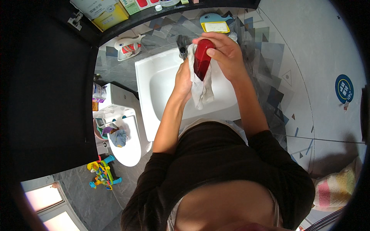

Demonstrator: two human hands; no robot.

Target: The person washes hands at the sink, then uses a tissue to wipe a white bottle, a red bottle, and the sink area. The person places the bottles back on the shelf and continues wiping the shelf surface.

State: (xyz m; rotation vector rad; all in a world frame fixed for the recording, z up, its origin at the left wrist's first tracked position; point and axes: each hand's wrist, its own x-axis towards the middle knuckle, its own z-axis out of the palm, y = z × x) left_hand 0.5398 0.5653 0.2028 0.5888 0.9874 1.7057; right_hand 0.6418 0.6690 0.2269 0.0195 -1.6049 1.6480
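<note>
A glossy dark red bottle with a rounded cap is held tilted over the white washbasin. Around its lower part lies a damp-looking white cloth, whose ends hang down over the bowl. My left hand grips the cloth and the bottle from the left, its fingers mostly hidden behind them. At the upper right, my right hand holds the bottle's top end, thumb on its side and fingers behind. The faucet stands just behind my left hand.
A yellow soap dish with white soap and a whale-shaped holder with a red tube sit behind the basin. Above is a shelf with boxes. An open black cabinet door, a toilet and a colourful toy are at left.
</note>
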